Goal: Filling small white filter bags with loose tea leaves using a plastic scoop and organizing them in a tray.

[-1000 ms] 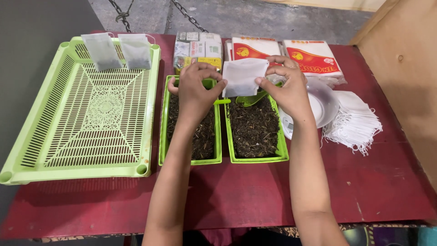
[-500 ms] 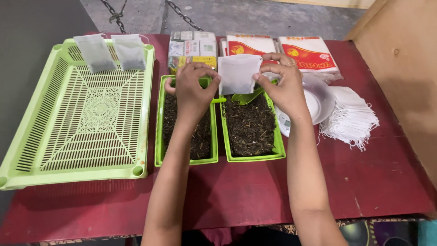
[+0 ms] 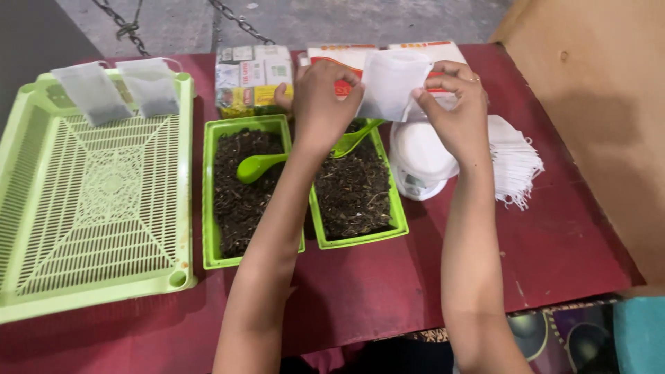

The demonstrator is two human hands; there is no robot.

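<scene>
Both hands hold a small white filter bag [image 3: 391, 83] up above the table's far side. My left hand [image 3: 320, 102] pinches its left edge and my right hand [image 3: 454, 111] pinches its right edge. Below them stand two narrow green trays of dark dried leaves, the left tray [image 3: 208, 201] with a green scoop [image 3: 258, 166] lying in it, the right tray [image 3: 391, 208] with a second green scoop [image 3: 353, 138]. A white scale with a clear bowl [image 3: 419, 156] sits under my right hand.
A large light-green slotted tray [image 3: 97, 201] lies at the left with two filled bags [image 3: 118, 90] at its far end. A pile of empty white bags [image 3: 512, 159] lies at the right. Packets and a box [image 3: 249, 73] line the far edge. A wooden panel [image 3: 596, 104] rises at the right.
Both hands have carried the white bag rightward, over toward the scale. The camera has shifted, and the scoop in the left tray is now uncovered.
</scene>
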